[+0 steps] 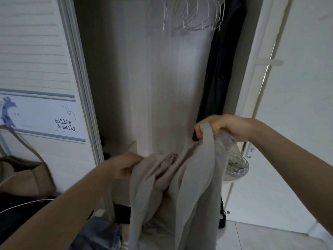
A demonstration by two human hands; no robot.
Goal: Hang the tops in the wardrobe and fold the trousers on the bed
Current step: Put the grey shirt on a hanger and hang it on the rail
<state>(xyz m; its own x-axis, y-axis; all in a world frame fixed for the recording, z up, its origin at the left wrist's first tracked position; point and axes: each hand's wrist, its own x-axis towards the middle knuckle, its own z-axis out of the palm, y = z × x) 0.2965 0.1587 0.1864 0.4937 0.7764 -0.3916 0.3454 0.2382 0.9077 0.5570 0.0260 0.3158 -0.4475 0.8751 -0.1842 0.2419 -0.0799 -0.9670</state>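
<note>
Dim, cool indoor light, brightest on the white door (297, 105) at right and a soft sheen mid-frame on the wardrobe back panel (162, 78), deep shadow lower left, motion blur on the left hand (124, 166), wide-angle bending at the edges.

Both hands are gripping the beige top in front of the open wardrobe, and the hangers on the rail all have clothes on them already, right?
Not quite. The head view shows the white hangers bare; only a dark garment hangs at the right. The rest holds: left hand and right hand both grip the beige top before the open wardrobe.
</note>
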